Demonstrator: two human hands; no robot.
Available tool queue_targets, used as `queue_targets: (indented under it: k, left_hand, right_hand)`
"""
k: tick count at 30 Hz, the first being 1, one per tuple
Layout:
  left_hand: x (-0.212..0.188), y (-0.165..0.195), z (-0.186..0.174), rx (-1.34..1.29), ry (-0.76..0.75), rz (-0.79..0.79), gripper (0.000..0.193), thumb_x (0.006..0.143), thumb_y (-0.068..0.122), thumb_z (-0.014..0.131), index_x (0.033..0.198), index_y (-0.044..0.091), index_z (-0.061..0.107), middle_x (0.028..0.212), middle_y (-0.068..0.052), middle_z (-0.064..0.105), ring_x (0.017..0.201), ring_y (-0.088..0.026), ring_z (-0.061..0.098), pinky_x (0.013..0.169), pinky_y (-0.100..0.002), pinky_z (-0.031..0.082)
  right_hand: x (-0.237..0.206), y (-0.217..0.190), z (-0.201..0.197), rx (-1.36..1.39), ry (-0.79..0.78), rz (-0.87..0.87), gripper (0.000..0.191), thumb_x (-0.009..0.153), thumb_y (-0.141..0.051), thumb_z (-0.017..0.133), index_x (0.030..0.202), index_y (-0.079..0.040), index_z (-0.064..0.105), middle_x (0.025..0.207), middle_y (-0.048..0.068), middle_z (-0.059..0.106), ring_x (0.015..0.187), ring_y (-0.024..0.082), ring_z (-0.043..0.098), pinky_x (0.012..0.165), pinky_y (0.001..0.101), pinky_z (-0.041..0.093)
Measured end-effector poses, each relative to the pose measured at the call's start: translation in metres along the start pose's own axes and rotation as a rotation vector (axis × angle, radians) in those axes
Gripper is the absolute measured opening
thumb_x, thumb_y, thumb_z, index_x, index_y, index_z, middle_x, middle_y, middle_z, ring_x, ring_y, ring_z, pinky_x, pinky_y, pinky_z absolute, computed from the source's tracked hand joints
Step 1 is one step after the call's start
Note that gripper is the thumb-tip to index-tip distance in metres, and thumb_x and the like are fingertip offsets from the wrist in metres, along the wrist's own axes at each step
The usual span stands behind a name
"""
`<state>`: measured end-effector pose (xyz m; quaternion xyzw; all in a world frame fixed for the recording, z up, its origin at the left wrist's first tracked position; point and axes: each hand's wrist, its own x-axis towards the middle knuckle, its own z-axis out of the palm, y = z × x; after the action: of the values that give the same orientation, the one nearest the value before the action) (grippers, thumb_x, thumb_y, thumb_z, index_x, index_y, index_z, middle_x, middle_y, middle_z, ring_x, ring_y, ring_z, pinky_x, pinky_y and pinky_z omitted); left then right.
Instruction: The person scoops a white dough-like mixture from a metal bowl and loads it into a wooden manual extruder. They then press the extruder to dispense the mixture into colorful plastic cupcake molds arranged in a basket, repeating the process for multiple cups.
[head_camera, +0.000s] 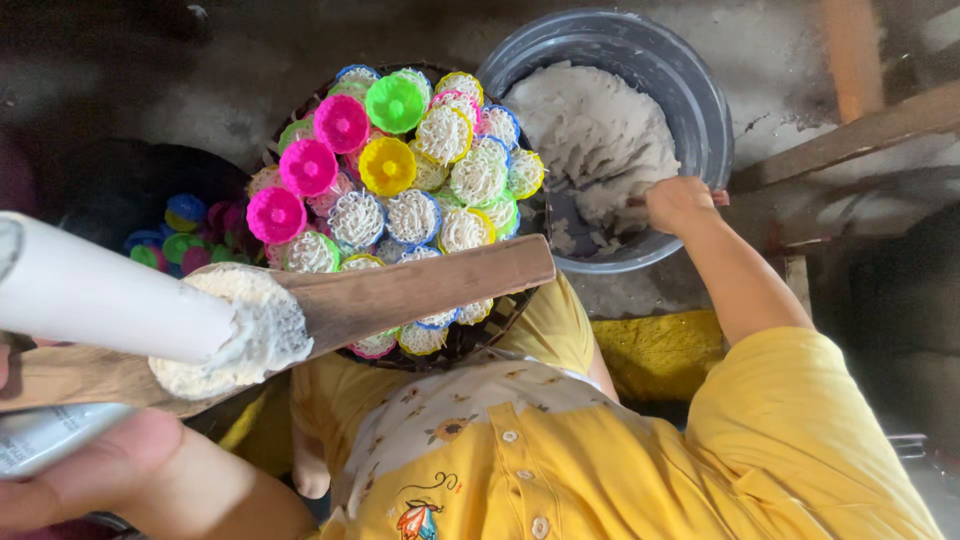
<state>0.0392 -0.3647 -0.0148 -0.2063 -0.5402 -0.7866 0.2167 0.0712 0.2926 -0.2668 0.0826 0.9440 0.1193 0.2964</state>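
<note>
Left hand: my left hand (95, 470) sits at the bottom left edge, close to the lens. The fingers are curled around a silvery handle (45, 440); the grip is shut on it, though most of the tool is out of frame.
Right hand: my right hand (680, 203) reaches out to the grey bucket (700, 90), fist closed on a short stick-like handle (718, 197) at the rim. What the handle belongs to I cannot tell.
Arm pose: the right arm stretches forward from the yellow sleeve (800, 400), elbow slightly bent, wrist over the bucket's near edge. The left forearm is drawn in tight against the body.
Dough: a white dough mass (590, 130) fills the bucket; a smaller lump (240, 335) sits on the wooden paddle (400, 290), pressed by a white cylinder (100, 295).
Noodle moulds: small round plastic moulds (390, 170), pink, yellow, green and blue, lie heaped in a woven basket (500, 315), many holding coils of white noodle.
Risk, paddle: as I judge it, the paddle lies across the basket rim, so a bump could tip it and drop the lump onto the moulds.
Risk, bucket: pulling hard at the rim may tilt the bucket.
Risk, stack: the piled moulds look loose and could slide.
</note>
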Motion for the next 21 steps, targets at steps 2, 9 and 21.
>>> queue_targets:
  k: [2,9,21]
  left_hand:
    - [0.0,0.009,-0.001,-0.004,-0.008,0.004,0.041,0.107,0.052,0.064,0.133,0.021,0.058,0.12,0.002,0.057,0.119,-0.01,0.057,0.112,-0.043,0.05]
    - [0.004,0.037,0.002,-0.145,-0.193,-0.037,0.043,0.106,0.051,0.065,0.134,0.019,0.057,0.12,0.001,0.056,0.119,-0.008,0.056,0.112,-0.044,0.051]
    - [0.009,-0.064,0.217,0.315,-0.849,-0.298,0.038,0.077,0.036,0.078,0.106,0.011,0.074,0.102,-0.012,0.076,0.096,-0.026,0.073,0.084,-0.04,0.058]
  right_hand:
    - [-0.018,-0.007,-0.009,0.004,-0.065,-0.001,0.031,0.089,-0.024,0.062,0.109,-0.01,0.081,0.112,0.015,0.077,0.106,0.033,0.074,0.088,0.045,0.059]
    - [-0.108,0.036,-0.072,0.409,-0.078,0.121,0.06,0.086,-0.072,0.065,0.116,-0.023,0.082,0.11,0.011,0.074,0.106,0.033,0.068,0.094,0.0457,0.051]
    - [-0.287,0.176,-0.257,0.913,-0.116,-0.222,0.045,0.101,-0.028,0.068,0.142,-0.012,0.074,0.08,0.012,0.068,0.068,0.017,0.053,0.06,0.0378,0.045]
